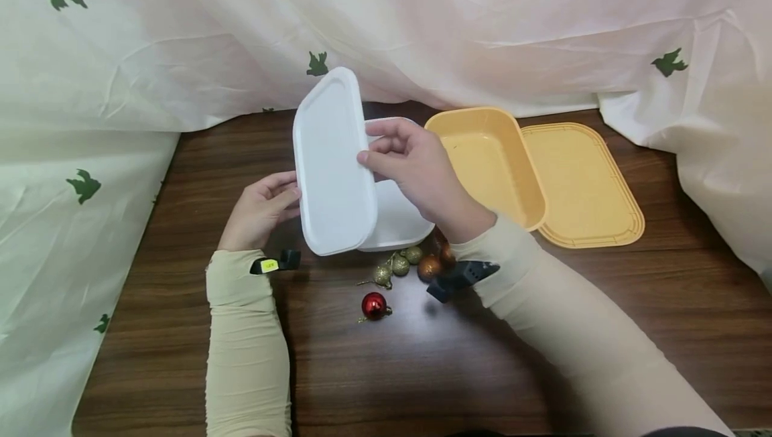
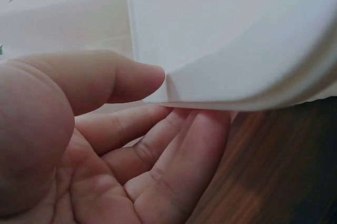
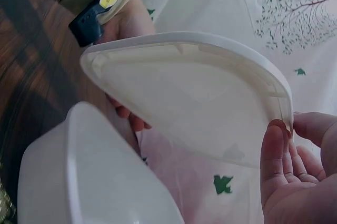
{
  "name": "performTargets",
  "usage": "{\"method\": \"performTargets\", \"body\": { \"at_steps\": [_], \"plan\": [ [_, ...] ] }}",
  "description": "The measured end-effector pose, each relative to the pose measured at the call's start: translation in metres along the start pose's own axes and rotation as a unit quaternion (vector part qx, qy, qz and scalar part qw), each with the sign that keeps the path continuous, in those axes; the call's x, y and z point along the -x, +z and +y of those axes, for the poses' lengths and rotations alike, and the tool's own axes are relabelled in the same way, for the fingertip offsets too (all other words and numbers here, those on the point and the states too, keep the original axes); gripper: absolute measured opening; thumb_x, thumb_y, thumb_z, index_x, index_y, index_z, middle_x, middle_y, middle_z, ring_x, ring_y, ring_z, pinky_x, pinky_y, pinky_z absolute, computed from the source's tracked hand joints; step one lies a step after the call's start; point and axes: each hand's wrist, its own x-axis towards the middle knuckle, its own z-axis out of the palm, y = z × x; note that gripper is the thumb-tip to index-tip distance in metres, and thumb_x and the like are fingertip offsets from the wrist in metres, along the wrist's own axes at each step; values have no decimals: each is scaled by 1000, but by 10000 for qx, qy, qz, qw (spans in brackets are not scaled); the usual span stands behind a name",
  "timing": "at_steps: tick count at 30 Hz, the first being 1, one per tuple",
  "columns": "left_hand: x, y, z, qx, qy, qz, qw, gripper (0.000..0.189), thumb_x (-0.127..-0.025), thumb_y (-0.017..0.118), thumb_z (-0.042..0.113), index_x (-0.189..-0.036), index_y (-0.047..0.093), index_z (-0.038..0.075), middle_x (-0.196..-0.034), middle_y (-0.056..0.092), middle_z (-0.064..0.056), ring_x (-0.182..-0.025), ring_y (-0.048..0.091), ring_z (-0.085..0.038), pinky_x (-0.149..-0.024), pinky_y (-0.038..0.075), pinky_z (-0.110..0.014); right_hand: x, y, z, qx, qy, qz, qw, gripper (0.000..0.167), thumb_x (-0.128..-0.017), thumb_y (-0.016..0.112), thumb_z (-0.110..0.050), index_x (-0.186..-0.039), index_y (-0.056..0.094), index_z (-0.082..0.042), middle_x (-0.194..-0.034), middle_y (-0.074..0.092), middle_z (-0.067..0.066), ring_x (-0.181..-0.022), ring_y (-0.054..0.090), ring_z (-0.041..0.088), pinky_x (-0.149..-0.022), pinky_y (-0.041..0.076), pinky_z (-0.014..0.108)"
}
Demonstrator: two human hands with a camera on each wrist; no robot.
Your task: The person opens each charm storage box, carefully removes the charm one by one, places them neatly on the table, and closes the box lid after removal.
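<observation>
A white rectangular lid [image 1: 334,169] is held up on a tilt between both hands. My left hand [image 1: 259,211] pinches its left edge, thumb on the face and fingers behind, as the left wrist view shows close up. Opposite, my right hand [image 1: 416,165] pinches the right edge between thumb and fingers. Under and behind the lid stands a white container [image 1: 398,212], partly hidden by the lid and the right hand. In the right wrist view the lid's rimmed underside [image 3: 184,92] is seen above the container's wall [image 3: 110,166].
Right of the white container sit a yellow container [image 1: 482,162] and its flat yellow lid [image 1: 588,185]. Near the front lie a red bauble [image 1: 374,305], several gold glitter balls [image 1: 399,265] and orange-brown balls [image 1: 429,267]. A white curtain [image 1: 386,21] with green prints hangs behind.
</observation>
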Motion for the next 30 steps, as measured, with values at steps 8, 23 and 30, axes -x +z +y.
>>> {"method": "performTargets", "body": {
  "at_steps": [8,23,30],
  "plan": [
    [-5,12,-1,-244,-21,-52,9997,45,-101,61,14,-143,53,0,-131,61,-16,-108,64,-13,-87,58,-25,2,-26,13,938,117,397,9947,37,-92,73,-10,-129,68,-7,-99,70,14,-78,72,19,-76,61,31],
    [-11,28,-2,-578,-92,89,9982,42,-101,61,14,-142,57,7,-132,61,-14,-113,61,-21,-87,58,-26,1,-64,34,3200,58,242,9471,41,-92,71,-13,-131,65,1,-124,66,17,-102,66,32,-88,56,41],
    [-14,35,-4,-676,37,101,9977,41,-101,61,15,-142,58,9,-129,63,-12,-110,63,-20,-88,58,-29,2,-72,38,3461,546,150,9365,45,-93,71,-18,-133,62,0,-119,68,15,-101,64,30,-89,53,41]
  ]
}}
